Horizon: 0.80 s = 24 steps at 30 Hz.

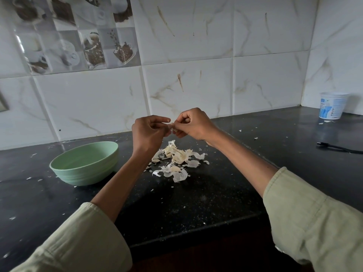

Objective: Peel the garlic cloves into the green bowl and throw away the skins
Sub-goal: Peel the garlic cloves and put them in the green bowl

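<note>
Above the dark countertop my left hand (149, 132) and my right hand (193, 124) meet fingertip to fingertip, both pinching a small garlic clove (172, 128) that is mostly hidden between them. Below the hands lies a pile of white garlic skins and cloves (176, 160) on the counter. The green bowl (86, 163) stands to the left of the pile, beside my left forearm; what it holds cannot be seen from here.
A white plastic tub (332, 107) stands in the back right corner. A black cable (337, 148) lies on the counter at the right. Small skin flakes are scattered over the counter (196, 203). The tiled wall rises right behind, and the counter's front edge runs below the pile.
</note>
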### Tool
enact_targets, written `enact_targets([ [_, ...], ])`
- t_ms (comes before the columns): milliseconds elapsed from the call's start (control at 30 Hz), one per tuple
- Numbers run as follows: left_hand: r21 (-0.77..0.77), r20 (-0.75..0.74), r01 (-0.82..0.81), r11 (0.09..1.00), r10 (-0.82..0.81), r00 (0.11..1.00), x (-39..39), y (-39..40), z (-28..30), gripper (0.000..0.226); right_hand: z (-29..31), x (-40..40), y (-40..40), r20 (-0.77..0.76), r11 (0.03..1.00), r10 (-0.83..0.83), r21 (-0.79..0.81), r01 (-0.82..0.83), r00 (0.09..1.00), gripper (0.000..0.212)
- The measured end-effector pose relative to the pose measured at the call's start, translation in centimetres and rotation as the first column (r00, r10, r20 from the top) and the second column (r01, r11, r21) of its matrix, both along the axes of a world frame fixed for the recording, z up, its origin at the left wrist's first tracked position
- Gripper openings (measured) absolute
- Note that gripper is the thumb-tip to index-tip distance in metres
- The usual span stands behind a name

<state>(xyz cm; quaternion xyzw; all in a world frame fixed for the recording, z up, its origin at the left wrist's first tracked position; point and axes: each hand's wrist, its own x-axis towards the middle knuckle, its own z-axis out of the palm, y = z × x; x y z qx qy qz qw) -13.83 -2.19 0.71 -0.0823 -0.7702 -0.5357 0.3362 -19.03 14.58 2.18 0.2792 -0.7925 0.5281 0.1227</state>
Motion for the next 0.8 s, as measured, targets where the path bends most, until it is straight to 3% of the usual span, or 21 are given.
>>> enact_targets([
  [233,-0.002,0.083,0.073,0.997,-0.072,0.994,-0.6,-0.6,0.0,0.017,0.4,0.1,0.6,-0.155,0.993,0.038,0.12,-0.019,0.987,0.008],
  [433,0.274,0.15,0.291,0.917,-0.34,0.928,-0.8,-1.0,-0.1,0.018,1.0,-0.2,1.3,-0.156,0.991,0.081,0.122,-0.062,0.984,0.006],
  [533,0.313,0.15,0.336,0.888,-0.396,0.906,-1.2,-1.0,-0.3,0.019,0.8,-0.5,1.5,-0.194,0.983,0.035,0.185,0.001,0.98,0.006],
  [600,0.291,0.145,0.349,0.891,-0.402,0.904,-1.3,-0.8,-0.4,0.02,0.4,-1.2,1.8,-0.174,0.951,-0.019,0.301,0.071,0.985,0.007],
  [733,0.269,0.177,0.362,0.893,-0.415,0.892,-1.4,-0.7,-0.5,0.019,-0.1,-2.4,3.0,-0.011,0.797,-0.147,0.591,0.125,0.989,0.009],
  [800,0.262,0.213,0.364,0.894,-0.421,0.881,-1.5,-0.6,-0.6,0.02,-0.2,-2.6,3.1,-0.037,0.739,-0.202,0.65,0.177,0.979,0.012],
])
